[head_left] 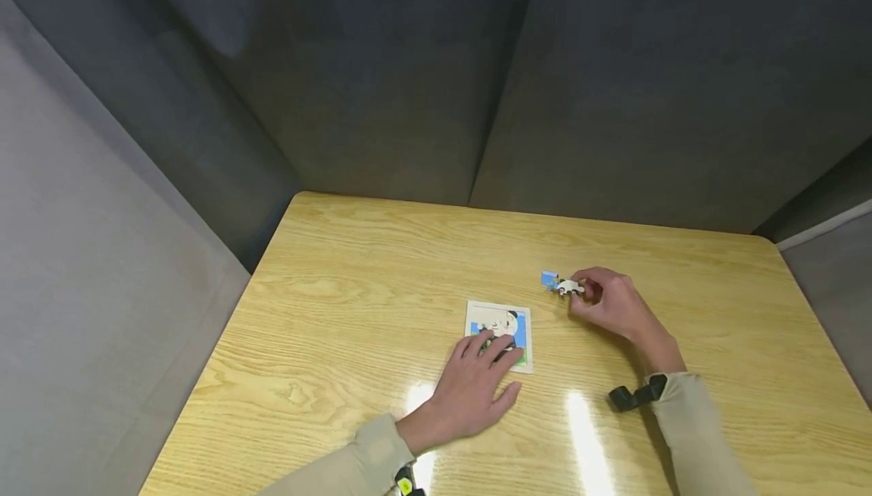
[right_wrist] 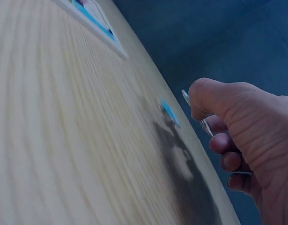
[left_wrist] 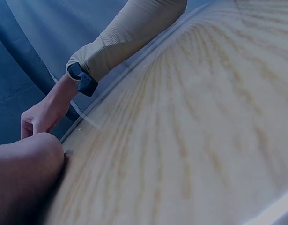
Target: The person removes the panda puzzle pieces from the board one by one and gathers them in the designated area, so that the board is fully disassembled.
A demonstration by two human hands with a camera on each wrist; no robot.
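A small square jigsaw puzzle (head_left: 499, 307) with a pale frame and a panda picture lies on the table. My left hand (head_left: 473, 386) rests on its lower part with fingers extended, covering some of the picture. To the right and farther back, my right hand (head_left: 616, 307) pinches a white puzzle piece (head_left: 571, 286) with dark marks between thumb and fingers. In the right wrist view this puzzle piece (right_wrist: 207, 127) is edge-on above the table, mostly hidden by the thumb. A blue puzzle piece (head_left: 549, 278) lies on the table just left of the held one.
The wood-grain table (head_left: 368, 269) extends around both hands, with bright reflections near the front. Dark grey partitions (head_left: 381, 102) stand along its back edge, and a lighter panel (head_left: 102, 254) stands at the left. Each wrist wears a black strap device (head_left: 636, 394).
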